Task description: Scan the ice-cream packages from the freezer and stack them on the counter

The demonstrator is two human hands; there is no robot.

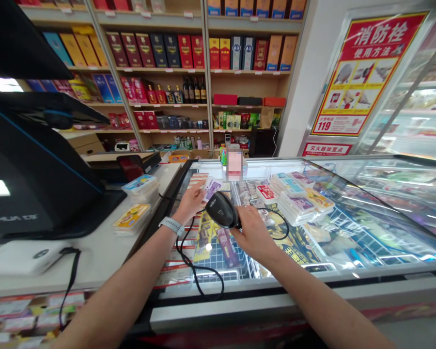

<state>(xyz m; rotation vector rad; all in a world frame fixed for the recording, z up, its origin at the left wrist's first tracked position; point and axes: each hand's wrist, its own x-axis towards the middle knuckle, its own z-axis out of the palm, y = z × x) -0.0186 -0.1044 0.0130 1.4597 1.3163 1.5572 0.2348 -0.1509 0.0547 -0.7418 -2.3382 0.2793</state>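
My right hand is wrapped around the handle of a black barcode scanner, held above the glass top of a chest freezer. The scanner's head points away from me, to the left. Just beyond it, my left hand, with a pale watch band at the wrist, grips a small purple-and-white package by its left side. The scanner's black cord loops over the glass below both hands. To the right, flat clear packs with blue, purple and yellow labels lie stacked on the glass.
Two stacks of similar packs, one with a yellow label, stand on the white counter at left. A black checkout terminal and a white device sit there too. Shelves of boxed bottles line the back; a red-yellow poster hangs right.
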